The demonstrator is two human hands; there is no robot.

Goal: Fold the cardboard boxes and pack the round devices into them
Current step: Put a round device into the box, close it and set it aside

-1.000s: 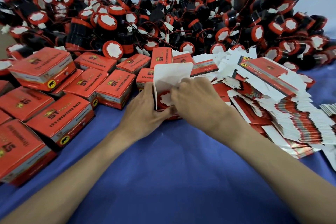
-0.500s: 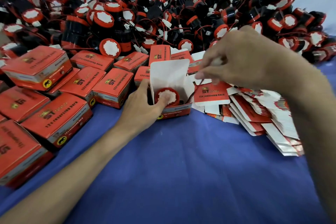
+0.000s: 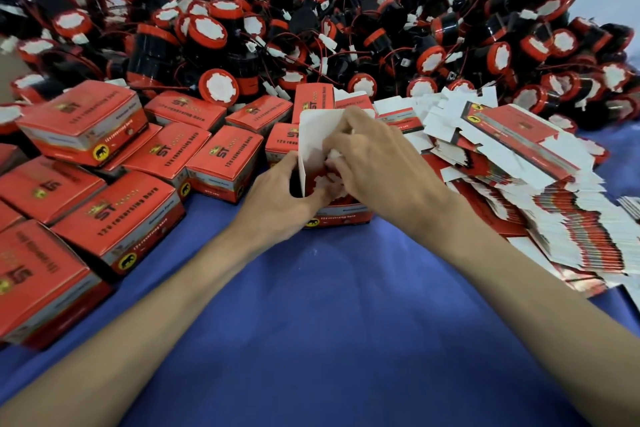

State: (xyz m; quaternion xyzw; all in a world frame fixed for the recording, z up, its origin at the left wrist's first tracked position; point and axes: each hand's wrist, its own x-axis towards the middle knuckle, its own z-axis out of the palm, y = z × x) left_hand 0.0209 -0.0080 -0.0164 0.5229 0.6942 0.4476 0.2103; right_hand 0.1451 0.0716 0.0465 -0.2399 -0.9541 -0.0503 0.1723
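Left hand point(image 3: 277, 199) clamps the box point(image 3: 341, 216), can't tell the right hand point(image 3: 377, 163) grip; forcing the flap point(image 3: 311, 135) could crease it.

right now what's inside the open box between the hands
A round device, red rim and white face, sits inside the open box, which the left hand grips. The right hand covers most of the opening, so the rest of the device is hidden.

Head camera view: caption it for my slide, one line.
Left hand holds an open red box containing a round device; right hand has its fingers inside.
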